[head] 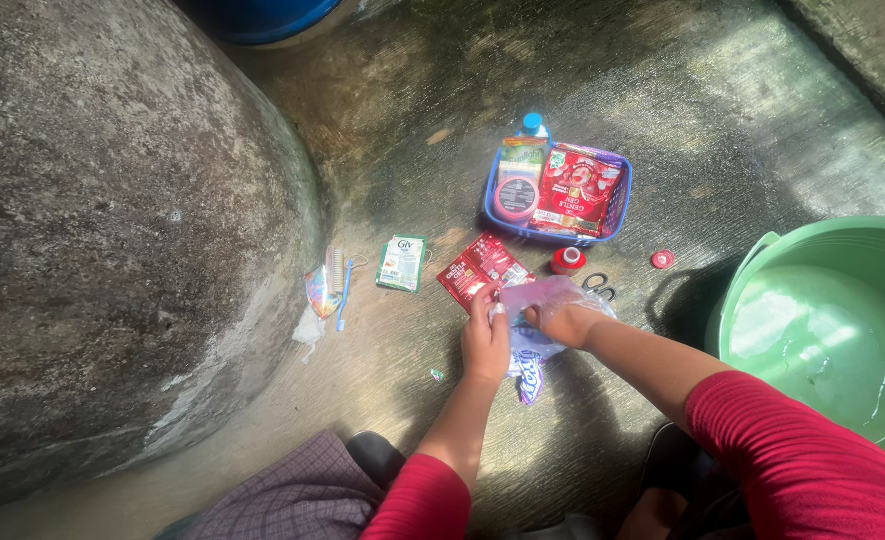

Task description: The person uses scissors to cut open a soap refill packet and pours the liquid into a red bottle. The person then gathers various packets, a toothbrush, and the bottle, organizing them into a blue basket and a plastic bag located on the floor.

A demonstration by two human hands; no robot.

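My left hand (pixel 485 338) and my right hand (pixel 560 322) both grip a thin pale-purple plastic sachet (pixel 542 296) over the wet concrete floor. Part of the same or another purple packet (pixel 529 377) hangs below, between my wrists. A red sachet (pixel 480 266) lies flat just beyond my left hand. Both arms wear red sleeves.
A blue basket (pixel 618 205) holds a red pouch (pixel 577 190), a round pink tin and a bottle. Nearby lie a small red bottle (pixel 567 260), a red cap (pixel 662 259), scissors (pixel 600 288), a green soap box (pixel 401 263), a brush (pixel 335 270). Green water-filled bucket (pixel 762 260) on the right; large boulder (pixel 112 220) on the left.
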